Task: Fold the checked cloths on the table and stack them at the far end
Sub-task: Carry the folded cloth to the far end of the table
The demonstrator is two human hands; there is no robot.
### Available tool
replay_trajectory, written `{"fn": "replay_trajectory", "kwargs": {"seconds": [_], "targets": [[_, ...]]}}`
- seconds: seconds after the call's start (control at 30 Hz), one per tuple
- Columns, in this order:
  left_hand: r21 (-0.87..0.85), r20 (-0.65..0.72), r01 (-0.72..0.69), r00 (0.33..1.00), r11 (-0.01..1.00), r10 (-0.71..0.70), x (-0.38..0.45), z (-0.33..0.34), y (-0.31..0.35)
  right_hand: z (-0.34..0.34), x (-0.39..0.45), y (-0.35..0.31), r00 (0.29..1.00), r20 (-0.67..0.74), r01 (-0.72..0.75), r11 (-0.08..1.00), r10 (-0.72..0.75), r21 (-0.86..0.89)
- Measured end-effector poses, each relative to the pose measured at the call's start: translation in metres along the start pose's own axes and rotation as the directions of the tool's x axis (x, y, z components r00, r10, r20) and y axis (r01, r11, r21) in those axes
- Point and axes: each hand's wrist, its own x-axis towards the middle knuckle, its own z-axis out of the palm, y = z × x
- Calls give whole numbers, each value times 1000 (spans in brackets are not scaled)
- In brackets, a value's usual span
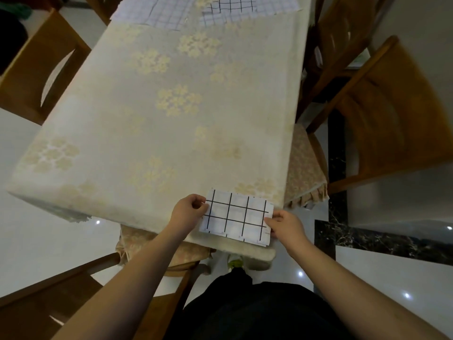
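Small white cloth with a black grid check, folded to a compact rectangle (235,217), lay at the near right corner of the long table under its cream flower-patterned cover (157,114). Left hand (188,209) pinched the cloth's left edge, fingers curled; right hand (284,225) pinched the right edge near the lower corner. Folded layers showed along the near edge, slightly stepped. More checked cloths (201,11) lay spread and overlapping at the far end, well apart from this one. Wooden chairs stood around. Judged the fold nearly finished: to do it well, square the edges so the grid lines match, press the crease flat, then carry it level with both hands so the layers do not slip
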Motion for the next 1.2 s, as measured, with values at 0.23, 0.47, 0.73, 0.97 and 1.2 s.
{"fn": "replay_trajectory", "kwargs": {"seconds": [0.23,0.47,0.73,0.97,1.2], "targets": [[111,-11,-6,1000,994,7,16,4,-9,4,11,-3,996,-59,51,987,-61,-152],[125,-5,-89,996,988,90,20,3,-13,6,15,-1,991,-79,81,961,-105,-265],[508,-72,-564,725,650,685,10,16,-16,13,-14,-15,880,-100,332,750,-465,-573],[589,305,-739,579,328,756,28,42,-33,91,12,-21,736,69,448,409,-673,-795],[580,335,-753,568,311,752,32,45,-38,108,26,-4,812,113,350,324,-572,-879]]}}
